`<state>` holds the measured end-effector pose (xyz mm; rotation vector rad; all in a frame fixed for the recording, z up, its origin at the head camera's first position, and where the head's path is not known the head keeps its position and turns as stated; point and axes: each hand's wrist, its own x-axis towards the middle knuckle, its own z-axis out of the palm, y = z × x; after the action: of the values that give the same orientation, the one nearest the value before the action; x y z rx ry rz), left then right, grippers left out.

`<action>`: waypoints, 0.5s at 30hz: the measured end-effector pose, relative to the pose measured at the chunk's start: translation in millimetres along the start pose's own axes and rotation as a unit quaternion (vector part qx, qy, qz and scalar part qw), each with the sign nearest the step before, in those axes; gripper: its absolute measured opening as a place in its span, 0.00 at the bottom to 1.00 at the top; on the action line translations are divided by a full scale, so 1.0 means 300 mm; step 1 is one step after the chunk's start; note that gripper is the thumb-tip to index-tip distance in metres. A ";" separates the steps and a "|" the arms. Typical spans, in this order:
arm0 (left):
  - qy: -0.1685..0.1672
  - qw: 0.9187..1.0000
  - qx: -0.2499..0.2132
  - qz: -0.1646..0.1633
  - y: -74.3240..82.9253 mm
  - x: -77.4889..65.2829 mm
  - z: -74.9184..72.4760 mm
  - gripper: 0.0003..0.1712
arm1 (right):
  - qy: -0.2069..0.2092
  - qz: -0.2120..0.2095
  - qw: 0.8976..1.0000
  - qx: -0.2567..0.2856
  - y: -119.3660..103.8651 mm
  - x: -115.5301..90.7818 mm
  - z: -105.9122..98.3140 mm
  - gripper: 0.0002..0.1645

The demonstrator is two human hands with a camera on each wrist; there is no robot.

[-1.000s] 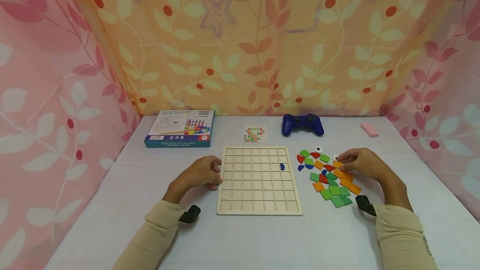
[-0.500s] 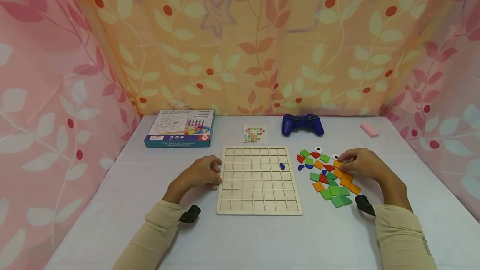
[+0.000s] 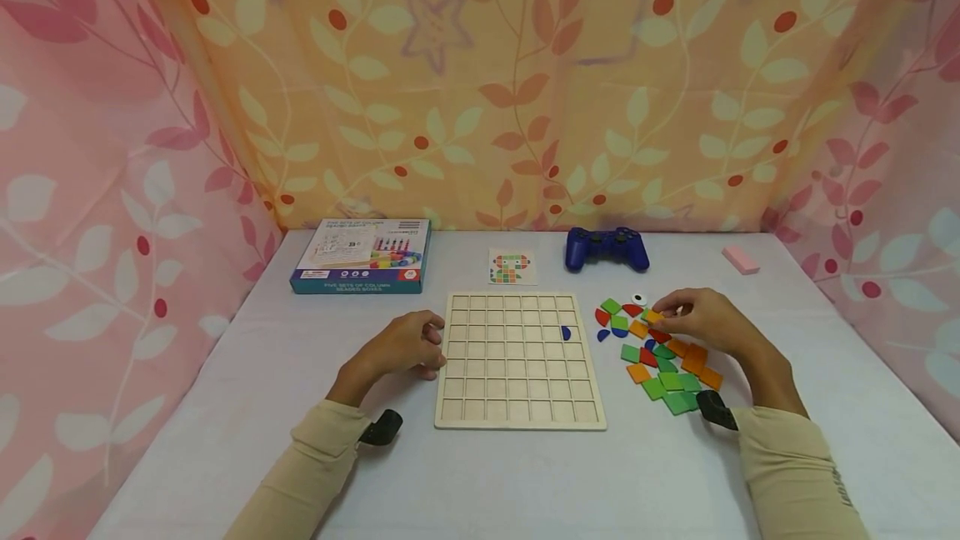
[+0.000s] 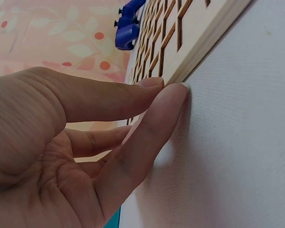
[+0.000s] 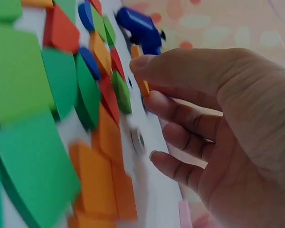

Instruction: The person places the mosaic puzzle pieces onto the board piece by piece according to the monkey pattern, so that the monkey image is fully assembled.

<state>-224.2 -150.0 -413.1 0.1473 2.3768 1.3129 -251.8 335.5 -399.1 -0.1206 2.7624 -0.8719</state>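
A pale wooden grid board (image 3: 517,427) lies flat on the table, with one blue half-round tile (image 3: 566,333) in a cell near its right side. At the board's left edge, my left hand (image 3: 408,346) holds the rim between thumb and finger, as the left wrist view shows up close. My right hand (image 3: 701,319) pinches an orange square tile (image 5: 141,73) between thumb and fingers, just over the far part of the tile pile. Green squares (image 3: 670,382), red quarter pieces (image 3: 648,357), and several orange squares (image 3: 694,357) lie below and left of that hand.
A small pattern card (image 3: 513,267) lies behind the board. Farther back are a blue game controller (image 3: 606,250), a boxed bead set (image 3: 360,258) at left and a pink block (image 3: 740,260) at right. A white eye disc (image 3: 638,300) lies beyond the pile.
My right hand has lifted the orange square from the pile and shifted left and slightly away with it. The left hand stays at the board's edge.
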 end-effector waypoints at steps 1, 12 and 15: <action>-0.001 1.000 0.001 0.001 -0.001 0.000 0.000 0.34 | 0.001 -0.005 1.000 0.001 -0.015 0.002 0.008 0.28; -0.002 1.000 0.006 -0.004 0.010 -0.010 0.000 0.34 | 0.017 -0.106 0.994 -0.006 -0.158 0.053 0.125 0.20; 0.000 1.000 0.008 0.003 0.007 -0.007 -0.002 0.34 | 0.030 -0.138 0.990 -0.025 -0.184 0.065 0.161 0.18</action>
<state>-222.7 -149.9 -410.4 0.1586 2.3878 1.2968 -258.1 260.7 -409.5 -0.5051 2.8676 -0.8838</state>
